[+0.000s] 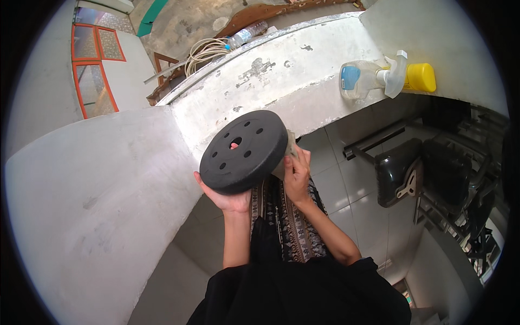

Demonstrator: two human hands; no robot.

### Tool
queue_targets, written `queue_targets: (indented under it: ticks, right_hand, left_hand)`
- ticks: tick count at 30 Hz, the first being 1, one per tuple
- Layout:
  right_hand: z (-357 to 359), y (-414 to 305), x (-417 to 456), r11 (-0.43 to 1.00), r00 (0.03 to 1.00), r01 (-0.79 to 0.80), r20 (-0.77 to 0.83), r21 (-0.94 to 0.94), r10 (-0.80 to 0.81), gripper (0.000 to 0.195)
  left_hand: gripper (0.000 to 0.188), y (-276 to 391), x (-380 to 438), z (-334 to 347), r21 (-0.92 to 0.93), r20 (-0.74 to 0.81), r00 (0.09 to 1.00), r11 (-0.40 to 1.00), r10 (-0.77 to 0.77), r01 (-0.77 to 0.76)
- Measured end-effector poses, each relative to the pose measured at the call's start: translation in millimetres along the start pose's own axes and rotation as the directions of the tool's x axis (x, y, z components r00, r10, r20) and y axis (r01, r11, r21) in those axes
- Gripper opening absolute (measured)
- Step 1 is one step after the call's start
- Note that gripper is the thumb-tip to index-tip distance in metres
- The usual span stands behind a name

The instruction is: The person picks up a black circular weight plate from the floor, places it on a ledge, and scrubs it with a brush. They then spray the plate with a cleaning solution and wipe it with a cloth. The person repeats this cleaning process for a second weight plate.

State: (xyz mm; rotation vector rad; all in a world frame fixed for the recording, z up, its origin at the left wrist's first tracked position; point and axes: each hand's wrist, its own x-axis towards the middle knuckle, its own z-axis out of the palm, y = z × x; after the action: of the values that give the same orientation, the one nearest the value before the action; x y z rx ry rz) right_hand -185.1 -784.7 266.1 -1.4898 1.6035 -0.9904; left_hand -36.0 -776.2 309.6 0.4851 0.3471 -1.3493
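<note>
A black weight plate (239,162), round with several small holes around a central one, is held up tilted before me. My left hand (229,199) grips it from below at its lower left edge, and a fingertip shows through the centre hole. At the plate's right rim, my right hand (297,170) holds a greyish cloth (291,144) against the side or back of the plate. The plate hides part of the cloth and most of the fingers behind it.
On the worn white ledge (284,77) lie a clear spray bottle (361,81) and a yellow container (422,77). Coiled cable (205,53) and a plastic bottle (248,34) lie beyond the ledge. Padded black exercise equipment (400,172) stands on the tiled floor at right.
</note>
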Motion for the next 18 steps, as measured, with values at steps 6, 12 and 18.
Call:
queue_targets:
  ticks: [6, 12, 18]
  right_hand:
    - [-48, -47, -8, 0.967, 0.961, -0.047, -0.252, 0.249, 0.111, 0.027]
    - [-35, -58, 0, 0.783, 0.829, 0.535, 0.016, -0.318, -0.559, 0.018]
    - [-20, -67, 23, 0.969, 0.979, 0.109, -0.145, -0.220, -0.143, 0.020]
  left_hand:
    - [0.062, -17, -12, 35, 0.095, -0.091, 0.987, 0.987, 0.136, -0.127]
    - [0.062, -35, 8, 53, 0.128, 0.083, 0.986, 0.980, 0.145, -0.154]
    - [0.064, -36, 7, 47, 0.059, -0.004, 0.982, 0.980, 0.189, -0.188]
